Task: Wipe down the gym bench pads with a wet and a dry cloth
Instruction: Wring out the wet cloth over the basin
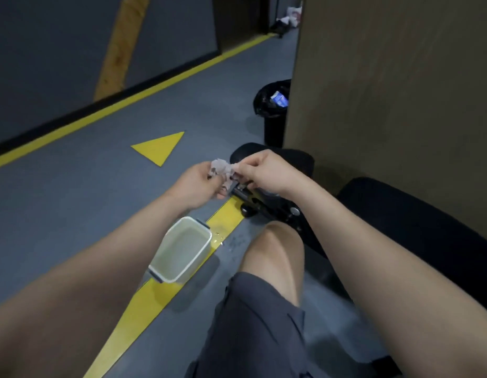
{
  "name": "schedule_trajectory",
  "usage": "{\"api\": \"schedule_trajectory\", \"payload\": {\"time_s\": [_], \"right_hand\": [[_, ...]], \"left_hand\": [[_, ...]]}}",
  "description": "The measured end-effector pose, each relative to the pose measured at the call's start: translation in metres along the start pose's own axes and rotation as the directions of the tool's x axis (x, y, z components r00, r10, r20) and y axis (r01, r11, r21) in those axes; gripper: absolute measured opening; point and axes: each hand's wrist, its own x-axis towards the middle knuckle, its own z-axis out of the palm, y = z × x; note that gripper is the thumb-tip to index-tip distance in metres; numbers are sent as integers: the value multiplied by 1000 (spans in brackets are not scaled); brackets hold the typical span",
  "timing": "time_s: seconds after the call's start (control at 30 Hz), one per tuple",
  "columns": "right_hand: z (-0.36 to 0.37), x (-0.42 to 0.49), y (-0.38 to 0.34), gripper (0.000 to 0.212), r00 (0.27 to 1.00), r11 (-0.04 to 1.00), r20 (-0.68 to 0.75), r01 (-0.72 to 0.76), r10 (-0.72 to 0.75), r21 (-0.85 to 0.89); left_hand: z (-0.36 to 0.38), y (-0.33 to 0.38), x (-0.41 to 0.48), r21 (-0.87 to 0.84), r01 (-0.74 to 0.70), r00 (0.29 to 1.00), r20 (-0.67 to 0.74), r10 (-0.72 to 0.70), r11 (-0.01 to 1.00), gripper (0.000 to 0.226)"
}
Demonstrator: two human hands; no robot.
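- The step in hand looks like readying the cloth (pixel 222 166): it is bunched into a small pale wad, pinched between both hands, and I judge it is being opened out or wrung before wiping.
- To do it well, spread the wad flat so a broad face meets the pad, not a lump. If it drips, squeeze it over the tub (pixel 182 249), since drops (pixel 218 238) already lie on the floor just beside it.
- The left hand (pixel 198 184) is narrow, its fingers curled on the cloth's left end, palm turned inward, forearm reaching forward from low left.
- The right hand (pixel 262 170) is also narrow, with its fingertips pinching the cloth's right end. The wrist is bent slightly down and the arm stretches out over the raised knee (pixel 275 246).
- The cloth hangs in the air between the hands, above the floor and just before the small round pad (pixel 296 159).
- The long bench pad (pixel 406 214) lies to the right, well apart from the cloth.
- The tub of water sits on the yellow floor line, below the left forearm.
- I cannot tell whether the cloth is wet or dry.
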Motion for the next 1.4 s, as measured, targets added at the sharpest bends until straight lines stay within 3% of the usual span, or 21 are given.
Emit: {"api": "schedule_trajectory", "payload": {"time_s": [0.07, 0.2, 0.3, 0.37, 0.5, 0.53, 0.67, 0.73, 0.8, 0.9, 0.97, 1.07, 1.17, 1.3, 1.4], "right_hand": [[13, 5, -8, 11, 998, 996, 7, 62, -62, -61], [50, 12, -26, 18, 978, 989, 167, 135, -123, -63], [75, 24, -39, 23, 967, 981, 202, 174, -155, -82], [90, 35, -46, 19, 950, 967, 233, 236, -209, -94], [133, 68, -46, 5, 888, 899, 316, 402, -335, -175], [142, 79, -41, 11, 857, 848, 346, 474, -382, -238], [165, 113, -18, 85, 744, 569, 571, 651, -348, -502], [178, 131, -9, 92, 718, 507, 609, 684, -337, -525], [193, 150, 2, 87, 715, 516, 598, 688, -362, -511], [209, 181, 13, 71, 748, 530, 579, 651, -325, -543], [215, 196, 15, 42, 763, 489, 581, 636, -283, -597], [227, 219, 25, 26, 757, 293, 591, 653, -279, -698], [244, 237, 35, 12, 713, 155, 649, 696, -266, -701], [270, 251, 51, 20, 695, 87, 710, 719, -117, -690], [291, 258, 62, 22, 733, 172, 679, 666, 28, -726]], "left_hand": [[-16, -7, -10, 1, 57, 998, 37, -57, 998, 17], [-44, -16, -31, -53, 136, 980, 152, -127, 989, 16], [-69, -33, -35, -254, 227, 970, 145, -195, 940, 27], [-86, -48, -34, -378, 345, 934, 226, -275, 859, 31], [-122, -84, -25, -341, 493, 855, 363, -371, 801, 19], [-130, -94, -20, -321, 516, 840, 370, -397, 794, 20], [-155, -121, 1, -322, 595, 782, 443, -438, 737, 28], [-158, -134, 15, -315, 588, 769, 502, -395, 745, 31], [-156, -146, 30, -273, 572, 759, 532, -374, 773, 27], [-155, -163, 57, -226, 582, 753, 513, -413, 781, 28], [-153, -174, 76, -143, 600, 734, 491, -470, 787, 38], [-146, -196, 100, 1, 632, 694, 444, -566, 775, 45], [-136, -224, 112, 240, 621, 687, 292, -666, 746, 29], [-127, -264, 114, 281, 611, 705, 232, -670, 740, 34], [-116, -284, 115, 544, 474, 802, 58, -595, 692, 19]]}}
